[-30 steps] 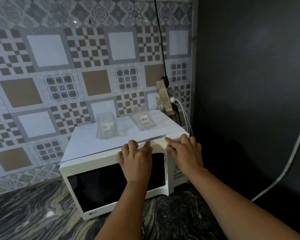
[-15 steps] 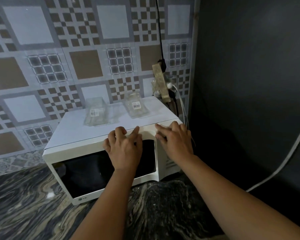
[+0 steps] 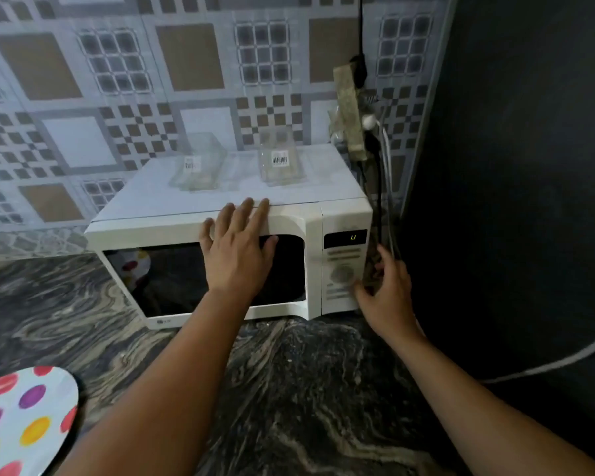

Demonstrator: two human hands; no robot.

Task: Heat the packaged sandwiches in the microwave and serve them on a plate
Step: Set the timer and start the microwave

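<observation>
A white microwave stands on the dark marble counter with its door closed. Two clear plastic sandwich packages lie on its top: one at the left and one at the right, each with a barcode label. My left hand lies flat against the upper part of the door, fingers spread over its top edge. My right hand is at the lower right corner of the control panel, fingers loosely curled beside the dial, holding nothing. A white plate with coloured dots sits at the bottom left.
A patterned tile wall runs behind the microwave. A power strip with plugged cables hangs at the microwave's back right. A dark wall closes the right side, with a white cable across it. The display is lit.
My right hand has dropped from the microwave's top front edge to the lower right of the control panel. The view has tilted down, bringing the dotted plate into sight. My left hand stays on the door.
</observation>
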